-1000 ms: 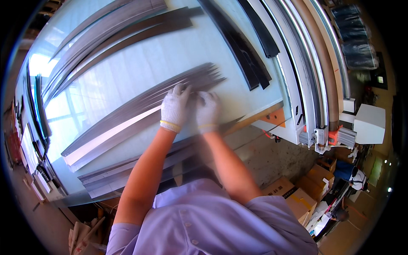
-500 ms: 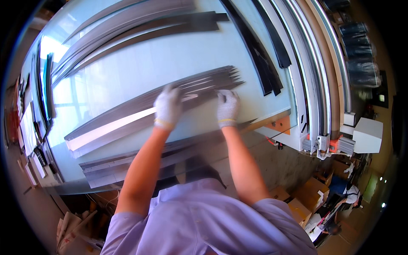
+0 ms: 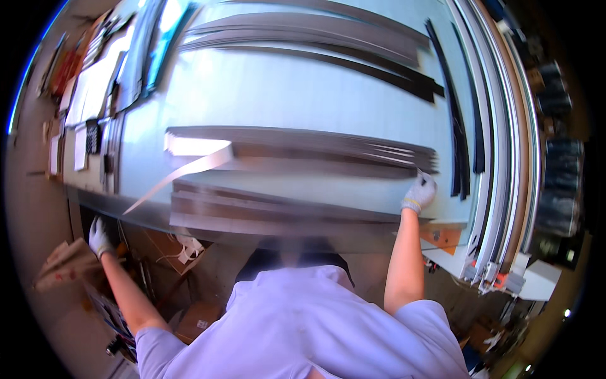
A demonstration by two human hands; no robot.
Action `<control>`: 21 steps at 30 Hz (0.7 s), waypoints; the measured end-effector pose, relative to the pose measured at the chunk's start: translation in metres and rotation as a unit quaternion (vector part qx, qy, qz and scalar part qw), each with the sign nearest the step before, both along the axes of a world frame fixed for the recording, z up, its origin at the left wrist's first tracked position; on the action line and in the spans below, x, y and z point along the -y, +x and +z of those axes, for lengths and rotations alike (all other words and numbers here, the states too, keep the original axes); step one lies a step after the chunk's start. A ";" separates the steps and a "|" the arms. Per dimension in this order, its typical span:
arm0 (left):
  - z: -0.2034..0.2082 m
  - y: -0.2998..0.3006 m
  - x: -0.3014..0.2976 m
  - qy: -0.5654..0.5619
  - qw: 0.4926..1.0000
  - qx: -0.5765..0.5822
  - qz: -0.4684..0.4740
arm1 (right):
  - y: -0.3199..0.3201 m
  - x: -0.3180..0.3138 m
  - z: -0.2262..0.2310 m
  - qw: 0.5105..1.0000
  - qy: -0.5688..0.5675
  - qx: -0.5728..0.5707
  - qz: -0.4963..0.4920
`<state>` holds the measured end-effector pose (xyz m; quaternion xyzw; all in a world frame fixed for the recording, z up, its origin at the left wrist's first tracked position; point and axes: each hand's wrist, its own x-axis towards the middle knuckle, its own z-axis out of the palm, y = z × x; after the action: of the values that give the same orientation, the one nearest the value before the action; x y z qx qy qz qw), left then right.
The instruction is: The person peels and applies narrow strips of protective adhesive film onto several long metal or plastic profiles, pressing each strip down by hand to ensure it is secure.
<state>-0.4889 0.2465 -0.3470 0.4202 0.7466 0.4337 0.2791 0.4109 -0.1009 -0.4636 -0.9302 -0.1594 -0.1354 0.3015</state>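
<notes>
My left hand (image 3: 99,237), in a pale knit glove, is off the table's left front edge with its fingers stretched out. A little to its right, apart from the fingers, is the free end of a long white strip (image 3: 183,170). That strip curls up from the left part of a fanned stack of grey strips (image 3: 303,148) and hangs toward the front edge. My right hand (image 3: 420,192), gloved too, is closed at the stack's right end, fingertips against the nearest strip tips. What lies between its fingers is too small to make out.
Another bundle of grey strips (image 3: 265,208) lies along the table's (image 3: 315,114) front edge. More grey strips (image 3: 303,31) lie at the back, and black strips (image 3: 456,126) beside the machine rail (image 3: 505,126) at right. Cardboard (image 3: 60,265) stands below, at left.
My left hand has swung from the stack's middle to the far left, off the table. The white strip now curls up off the stack. The view has turned; my right hand stays at the right end.
</notes>
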 end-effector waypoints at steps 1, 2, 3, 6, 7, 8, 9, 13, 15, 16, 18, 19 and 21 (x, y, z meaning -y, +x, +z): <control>-0.006 0.042 -0.005 0.027 0.998 0.015 -0.050 | -0.015 -0.013 0.011 0.999 0.032 0.023 0.036; -0.005 0.080 -0.007 0.028 0.986 -0.145 -0.079 | -0.039 -0.032 0.032 0.994 0.064 0.042 0.075; -0.004 0.146 -0.005 0.051 0.979 -0.178 -0.080 | -0.062 -0.047 0.046 0.987 0.094 0.067 0.107; 0.029 0.331 0.036 0.079 0.956 -0.147 -0.240 | -0.144 -0.095 0.065 0.961 0.069 0.028 0.267; 0.032 0.376 0.053 0.077 0.940 -0.126 -0.307 | -0.170 -0.111 0.074 0.940 0.042 0.040 0.337; 0.035 0.420 0.070 0.071 0.921 -0.100 -0.371 | -0.189 -0.123 0.073 0.923 -0.043 0.027 0.382; 0.035 0.450 0.082 0.067 0.891 -0.139 -0.428 | -0.205 -0.135 0.068 0.899 -0.072 0.069 0.426; 0.011 0.518 0.099 -0.101 0.833 -0.215 -0.500 | -0.235 -0.172 0.043 0.871 -0.064 0.100 0.477; -0.024 0.510 0.099 -0.094 0.818 -0.238 -0.515 | -0.246 -0.179 0.044 0.873 -0.094 0.097 0.469; -0.036 0.501 0.097 -0.078 0.805 -0.256 -0.530 | -0.251 -0.180 0.045 0.872 -0.115 0.099 0.466; -0.050 0.482 0.092 -0.055 0.799 -0.252 -0.543 | -0.255 -0.178 0.047 0.870 -0.158 0.104 0.455; -0.047 0.469 0.088 -0.045 0.806 -0.233 -0.543 | -0.251 -0.177 0.042 0.866 -0.169 0.097 0.460; -0.023 0.435 0.076 -0.069 0.819 -0.186 -0.538 | -0.249 -0.173 0.039 0.866 -0.178 0.081 0.460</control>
<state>-0.0534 0.1707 -0.3704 0.8076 0.4670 0.0753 0.3522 0.1618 0.0721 -0.4246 -0.7750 -0.6146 -0.0251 0.1451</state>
